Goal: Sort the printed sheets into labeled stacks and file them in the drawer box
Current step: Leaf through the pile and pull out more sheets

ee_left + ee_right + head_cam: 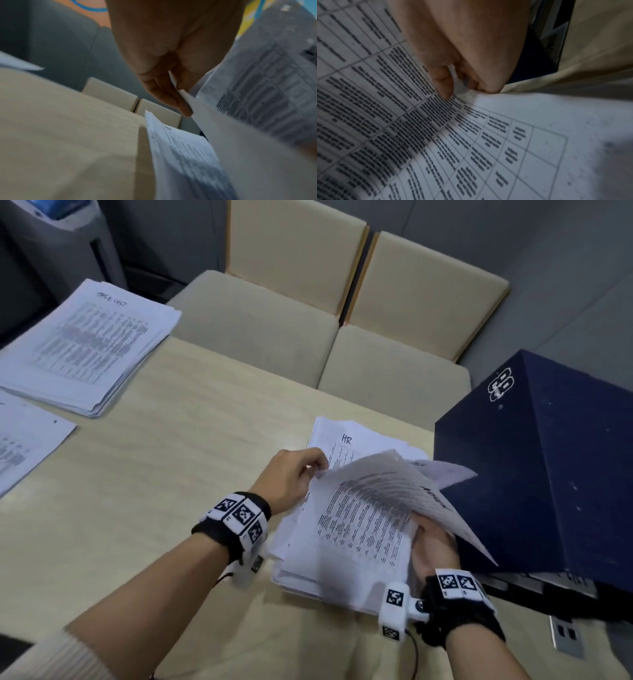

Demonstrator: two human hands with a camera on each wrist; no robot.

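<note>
A thick stack of printed sheets [342, 563] lies on the wooden table [171, 440] in front of me. Its top sheets [394, 487], one handwritten "ADMIN", are lifted and curled over. My left hand [319, 470] pinches their far left corner, and the left wrist view shows the left hand [181, 102] pinching the paper edge [223, 135]. My right hand [420, 526] grips their near right side; in the right wrist view, the right hand [455, 86] pinches a table-printed sheet [471, 148]. Behind lies the "HR" stack [346, 440]. The dark blue drawer box [548, 474] stands right.
A stack headed "TASK LIST" [85, 347] lies at the far left, with another stack [24, 446] cut off by the left edge. Two beige chairs [308, 330] stand behind the table. A power socket plate [565, 635] sits by the box's near corner.
</note>
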